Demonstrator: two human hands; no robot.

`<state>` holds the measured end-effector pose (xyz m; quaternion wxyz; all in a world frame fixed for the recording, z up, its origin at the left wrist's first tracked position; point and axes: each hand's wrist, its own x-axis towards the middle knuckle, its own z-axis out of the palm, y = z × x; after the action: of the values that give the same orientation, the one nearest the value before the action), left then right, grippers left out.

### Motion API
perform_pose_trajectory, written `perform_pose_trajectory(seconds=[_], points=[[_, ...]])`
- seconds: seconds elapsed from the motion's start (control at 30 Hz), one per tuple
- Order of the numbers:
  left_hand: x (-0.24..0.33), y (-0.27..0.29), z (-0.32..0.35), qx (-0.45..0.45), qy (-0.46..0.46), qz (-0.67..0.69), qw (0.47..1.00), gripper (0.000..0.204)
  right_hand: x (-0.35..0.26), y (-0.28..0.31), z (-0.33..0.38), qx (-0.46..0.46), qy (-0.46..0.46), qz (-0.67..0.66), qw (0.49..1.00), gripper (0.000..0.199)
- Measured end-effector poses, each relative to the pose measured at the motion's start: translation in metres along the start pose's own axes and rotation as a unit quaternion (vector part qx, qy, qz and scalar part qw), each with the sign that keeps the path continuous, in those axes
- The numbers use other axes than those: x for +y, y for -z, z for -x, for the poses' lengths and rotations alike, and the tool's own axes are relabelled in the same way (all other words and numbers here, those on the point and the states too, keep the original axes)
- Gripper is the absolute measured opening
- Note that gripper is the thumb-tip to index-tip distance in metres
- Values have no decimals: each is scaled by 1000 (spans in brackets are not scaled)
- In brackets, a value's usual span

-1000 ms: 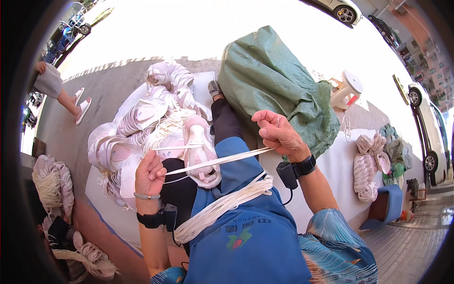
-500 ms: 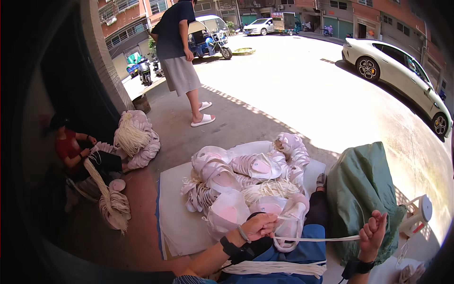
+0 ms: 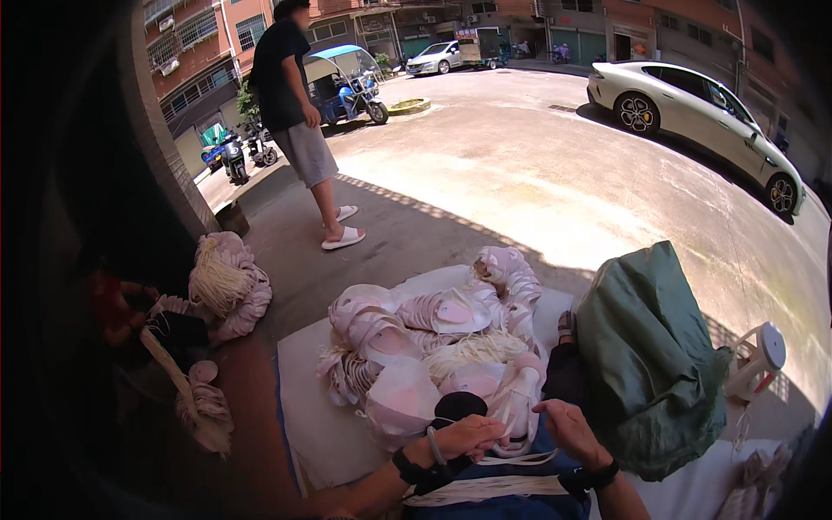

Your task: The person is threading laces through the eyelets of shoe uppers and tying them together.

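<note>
A shaded pavement edge is bearing a white mat (image 3: 303,407) heaped with pink pieces (image 3: 433,347). The left hand (image 3: 472,433) and right hand (image 3: 568,429) are pinching white straps (image 3: 511,425) between them, just below the heap; loose strands (image 3: 485,490) beneath the hands are liable to tangle or slip free.

Pale pink pieces (image 3: 433,338) are looking smooth and faintly glossy, like moulded plastic or foam. White straps (image 3: 485,490) are reading as flat, matt cloth. The green sack (image 3: 650,355) is showing coarse woven fabric; the pavement (image 3: 520,191) is looking rough concrete.
</note>
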<state>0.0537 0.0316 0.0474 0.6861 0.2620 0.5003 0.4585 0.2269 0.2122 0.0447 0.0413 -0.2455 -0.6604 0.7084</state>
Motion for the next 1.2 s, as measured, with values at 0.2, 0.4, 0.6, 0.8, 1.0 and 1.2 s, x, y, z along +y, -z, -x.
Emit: perform_pose_trajectory(seconds=[0.2,0.4,0.6,0.8,1.0,1.2], points=[[-13,-30,-17,-83,-29,-174,981,38,33,-19,-30,14,28,94,995,51],[-44,-44,-34,-133,-25,-296,945,39,54,-28,-28,-17,-60,50,997,49],[-49,-34,-33,-178,-28,-284,942,39,62,-17,-26,-55,-129,-23,990,33],[-53,13,-24,-135,-45,-142,980,41,40,-26,-7,-113,-100,-101,983,24],[-52,24,-43,9,51,147,988,40,32,-40,-4,-160,-47,35,985,27],[-64,17,-75,33,51,160,985,42,59,-45,-14,-220,90,102,966,29]])
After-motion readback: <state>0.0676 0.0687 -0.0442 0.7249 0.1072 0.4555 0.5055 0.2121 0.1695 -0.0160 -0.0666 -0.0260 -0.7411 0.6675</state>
